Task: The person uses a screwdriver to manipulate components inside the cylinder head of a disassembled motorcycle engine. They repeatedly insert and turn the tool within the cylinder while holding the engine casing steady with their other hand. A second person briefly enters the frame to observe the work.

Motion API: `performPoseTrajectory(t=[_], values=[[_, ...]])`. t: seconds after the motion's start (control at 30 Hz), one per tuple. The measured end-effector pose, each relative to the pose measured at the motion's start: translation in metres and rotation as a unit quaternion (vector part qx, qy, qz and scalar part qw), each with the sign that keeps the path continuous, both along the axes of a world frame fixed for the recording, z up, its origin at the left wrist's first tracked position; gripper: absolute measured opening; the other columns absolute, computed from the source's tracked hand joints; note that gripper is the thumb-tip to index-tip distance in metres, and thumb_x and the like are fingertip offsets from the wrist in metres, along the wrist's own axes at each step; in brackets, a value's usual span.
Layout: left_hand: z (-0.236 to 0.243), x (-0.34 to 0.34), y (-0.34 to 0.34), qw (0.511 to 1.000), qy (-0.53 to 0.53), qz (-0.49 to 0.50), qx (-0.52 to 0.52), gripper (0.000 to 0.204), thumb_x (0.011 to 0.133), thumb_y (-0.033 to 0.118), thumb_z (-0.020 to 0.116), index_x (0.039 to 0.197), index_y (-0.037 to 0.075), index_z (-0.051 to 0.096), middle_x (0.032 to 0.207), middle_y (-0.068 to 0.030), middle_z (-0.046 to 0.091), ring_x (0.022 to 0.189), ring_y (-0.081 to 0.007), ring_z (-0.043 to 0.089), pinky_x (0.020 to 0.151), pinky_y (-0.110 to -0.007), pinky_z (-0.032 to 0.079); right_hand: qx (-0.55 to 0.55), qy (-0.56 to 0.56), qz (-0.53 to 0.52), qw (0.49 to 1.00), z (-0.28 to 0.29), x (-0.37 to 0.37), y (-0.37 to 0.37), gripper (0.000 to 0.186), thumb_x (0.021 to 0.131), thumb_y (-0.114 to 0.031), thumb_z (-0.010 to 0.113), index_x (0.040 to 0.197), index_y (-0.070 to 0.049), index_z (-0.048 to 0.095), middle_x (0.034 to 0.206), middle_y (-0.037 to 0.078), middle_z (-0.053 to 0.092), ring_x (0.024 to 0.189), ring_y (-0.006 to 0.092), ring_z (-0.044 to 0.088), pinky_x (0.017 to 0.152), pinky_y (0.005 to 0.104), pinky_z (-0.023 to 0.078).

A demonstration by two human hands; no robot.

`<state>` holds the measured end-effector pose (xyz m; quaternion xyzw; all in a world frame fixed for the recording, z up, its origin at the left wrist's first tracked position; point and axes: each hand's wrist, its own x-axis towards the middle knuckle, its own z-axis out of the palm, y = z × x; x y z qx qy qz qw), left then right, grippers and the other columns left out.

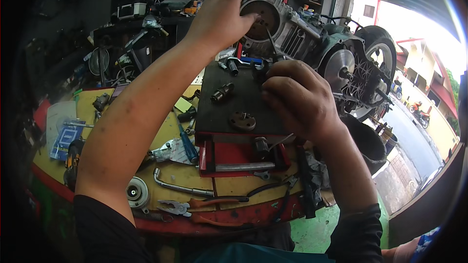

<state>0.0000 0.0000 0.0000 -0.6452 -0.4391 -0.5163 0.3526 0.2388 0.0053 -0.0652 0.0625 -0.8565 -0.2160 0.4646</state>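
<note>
My left hand (225,19) grips the upper left of a grey engine (302,24), fingers curled over the casing's edge and thumb on a round, dark brown perforated disc (257,24). Below it, my right hand (300,97) is closed round a tool with a thin metal shaft (271,44), which reaches up to the disc; its dark handle is mostly hidden. A dark platform on a red stand (229,153) holds a small metal shaft part (222,91) and a round flanged piece (242,121) under my hands.
Pliers (187,208), an L-shaped wrench (183,190), a blue screwdriver (187,143) and loose parts lie on the yellow, red-edged bench (87,102). A rear wheel (385,53) adjoins the engine. A dark container (365,146) stands right of my forearm. Another person's arm shows bottom right (402,253).
</note>
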Motion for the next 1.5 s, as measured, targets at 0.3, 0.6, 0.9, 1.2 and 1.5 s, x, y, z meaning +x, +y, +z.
performPoseTrajectory(t=[0.3, 0.6, 0.9, 1.2, 1.5], values=[[0.000, 0.002, 0.002, 1.000, 0.015, -0.002, 0.009, 0.043, 0.082, 0.011, 0.087, 0.120, 0.003, 0.068, 0.114, -0.0131, 0.066, 0.108, -0.0315, 0.070, 0.092, -0.041, 0.057, -0.062, 0.078, 0.043, 0.994, 0.002, 0.008, 0.004, 0.016, 0.091, -0.008, 0.075, 0.106, -0.006, 0.069, 0.103, 0.011, 0.069, 0.088, 0.0324, 0.071, 0.075, 0.0410, 0.058], [0.004, 0.002, 0.000, 1.000, 0.020, 0.008, -0.010, 0.040, 0.083, 0.011, 0.086, 0.119, 0.003, 0.068, 0.114, -0.0134, 0.066, 0.107, -0.0299, 0.071, 0.091, -0.040, 0.058, -0.285, 0.153, 0.133, 0.937, 0.011, 0.004, 0.011, 0.018, 0.096, -0.002, 0.068, 0.114, -0.005, 0.073, 0.090, 0.004, 0.069, 0.070, 0.0070, 0.056, 0.062, 0.0254, 0.046], [0.003, 0.004, -0.001, 1.000, 0.026, 0.004, -0.002, 0.040, 0.084, 0.013, 0.086, 0.119, 0.003, 0.069, 0.113, -0.0137, 0.067, 0.106, -0.0296, 0.070, 0.089, -0.039, 0.058, -0.177, 0.087, 0.079, 0.977, 0.016, 0.006, 0.008, 0.021, 0.092, -0.002, 0.070, 0.113, -0.003, 0.071, 0.097, 0.010, 0.068, 0.078, 0.0212, 0.067, 0.071, 0.0342, 0.055], [0.004, 0.005, -0.004, 0.999, 0.031, 0.012, 0.003, 0.038, 0.082, 0.013, 0.086, 0.116, 0.004, 0.070, 0.109, -0.0142, 0.068, 0.105, -0.0315, 0.070, 0.090, -0.041, 0.057, -0.018, 0.023, -0.076, 0.997, 0.014, -0.005, -0.017, 0.027, 0.087, -0.003, 0.076, 0.113, -0.003, 0.073, 0.117, 0.014, 0.072, 0.103, 0.0337, 0.074, 0.087, 0.0423, 0.061], [0.008, 0.006, -0.006, 0.999, 0.026, 0.034, -0.008, 0.040, 0.082, 0.015, 0.087, 0.116, 0.003, 0.070, 0.110, -0.0156, 0.069, 0.107, -0.0340, 0.069, 0.092, -0.043, 0.056, -0.240, 0.129, 0.067, 0.960, 0.019, -0.009, -0.021, 0.017, 0.096, 0.000, 0.069, 0.113, 0.001, 0.073, 0.108, 0.014, 0.073, 0.092, 0.0237, 0.074, 0.079, 0.0368, 0.058]])
